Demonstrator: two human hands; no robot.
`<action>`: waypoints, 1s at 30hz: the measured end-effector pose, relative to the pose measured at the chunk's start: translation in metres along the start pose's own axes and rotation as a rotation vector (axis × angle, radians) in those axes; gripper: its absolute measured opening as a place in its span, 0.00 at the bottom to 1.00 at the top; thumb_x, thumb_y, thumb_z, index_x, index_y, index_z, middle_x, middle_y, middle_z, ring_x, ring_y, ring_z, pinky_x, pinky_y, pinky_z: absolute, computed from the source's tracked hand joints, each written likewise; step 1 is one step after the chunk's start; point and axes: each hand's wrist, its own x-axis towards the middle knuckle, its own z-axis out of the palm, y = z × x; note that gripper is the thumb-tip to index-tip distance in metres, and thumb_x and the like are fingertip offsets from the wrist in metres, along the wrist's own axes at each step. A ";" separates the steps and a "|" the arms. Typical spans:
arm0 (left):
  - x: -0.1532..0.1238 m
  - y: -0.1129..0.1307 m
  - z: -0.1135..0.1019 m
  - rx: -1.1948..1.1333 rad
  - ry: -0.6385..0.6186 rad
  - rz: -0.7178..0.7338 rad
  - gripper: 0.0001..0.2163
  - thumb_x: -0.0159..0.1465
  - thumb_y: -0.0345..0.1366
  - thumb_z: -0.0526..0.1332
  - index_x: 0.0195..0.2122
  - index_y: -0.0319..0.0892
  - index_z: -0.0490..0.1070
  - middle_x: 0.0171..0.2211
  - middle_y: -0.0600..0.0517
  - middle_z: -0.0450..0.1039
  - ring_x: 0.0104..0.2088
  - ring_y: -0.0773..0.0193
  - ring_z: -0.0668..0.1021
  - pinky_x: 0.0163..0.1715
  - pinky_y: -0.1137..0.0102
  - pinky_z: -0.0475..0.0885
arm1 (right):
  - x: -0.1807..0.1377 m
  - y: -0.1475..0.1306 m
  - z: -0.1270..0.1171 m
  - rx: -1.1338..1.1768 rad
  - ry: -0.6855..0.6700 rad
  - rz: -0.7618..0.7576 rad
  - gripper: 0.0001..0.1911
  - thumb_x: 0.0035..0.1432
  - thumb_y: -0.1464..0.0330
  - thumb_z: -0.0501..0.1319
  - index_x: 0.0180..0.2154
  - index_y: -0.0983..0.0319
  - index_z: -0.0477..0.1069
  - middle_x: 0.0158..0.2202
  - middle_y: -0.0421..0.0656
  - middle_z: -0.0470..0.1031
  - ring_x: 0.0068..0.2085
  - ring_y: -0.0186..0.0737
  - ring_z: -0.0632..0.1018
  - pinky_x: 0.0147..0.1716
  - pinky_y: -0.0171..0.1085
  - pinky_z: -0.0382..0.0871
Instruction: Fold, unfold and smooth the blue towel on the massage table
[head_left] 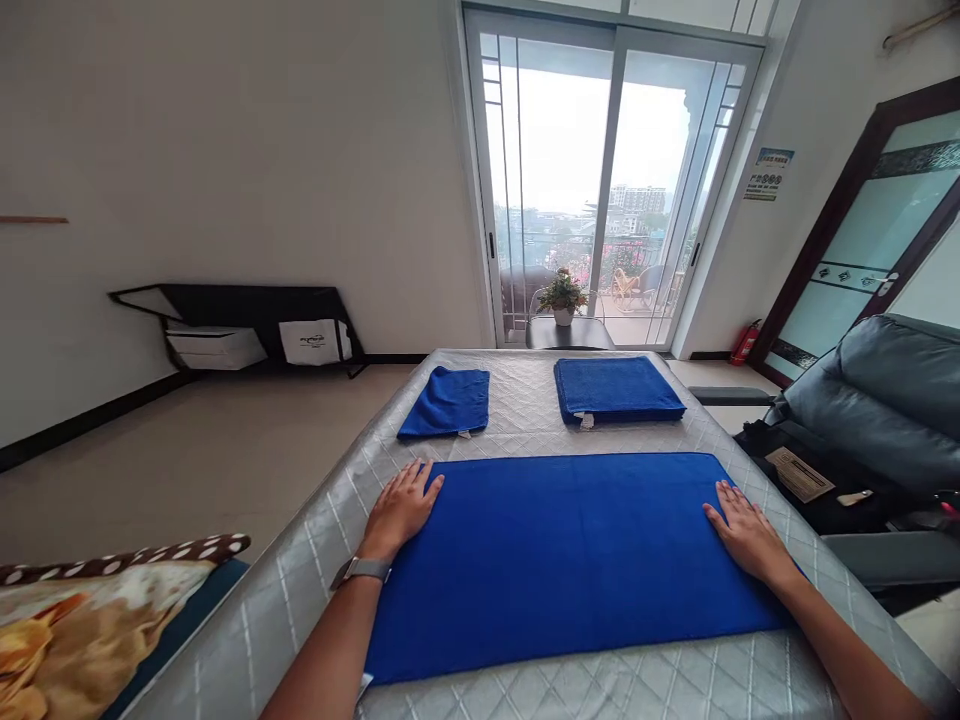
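A blue towel [570, 560] lies spread flat on the silver quilted mattress [300, 580] in front of me. My left hand [403, 505] rests flat with its fingers stretched out on the towel's far left corner. On the right edge, near the far corner, my right hand [746, 530] also lies flat, fingers extended. Beyond the spread towel, to the left, is a smaller blue cloth [450, 402], slightly rumpled, with a small label at its near edge. Farther right sits a neat stack of folded blue towels [619, 388], with a white tag hanging from its near side.
A potted plant [563, 297] stands on a dark chair [570, 335] before the glass sliding door. To the right is a dark leather sofa [877, 390] with items on it. Patterned bedding [97, 630] lies at the lower left; a black rack [247, 305] holds white boxes.
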 end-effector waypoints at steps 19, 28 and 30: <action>-0.003 0.011 -0.014 -0.053 -0.032 -0.049 0.29 0.73 0.48 0.44 0.68 0.35 0.61 0.69 0.39 0.60 0.69 0.51 0.63 0.68 0.56 0.56 | 0.005 0.003 -0.018 -0.107 0.010 0.236 0.40 0.68 0.53 0.37 0.70 0.71 0.53 0.72 0.54 0.53 0.73 0.52 0.53 0.70 0.55 0.43; -0.003 0.013 -0.012 -0.109 0.020 -0.063 0.28 0.73 0.48 0.46 0.67 0.37 0.64 0.68 0.39 0.62 0.69 0.50 0.64 0.68 0.54 0.57 | -0.033 -0.133 -0.055 -0.115 0.052 -0.123 0.33 0.70 0.59 0.42 0.69 0.70 0.57 0.72 0.54 0.55 0.73 0.51 0.51 0.70 0.52 0.44; -0.003 0.012 -0.013 -0.111 0.016 -0.064 0.28 0.73 0.48 0.46 0.67 0.36 0.63 0.68 0.39 0.62 0.69 0.50 0.64 0.68 0.55 0.56 | -0.055 -0.193 -0.066 -0.008 -0.008 -0.294 0.35 0.72 0.54 0.42 0.71 0.68 0.53 0.73 0.51 0.52 0.73 0.49 0.51 0.70 0.51 0.45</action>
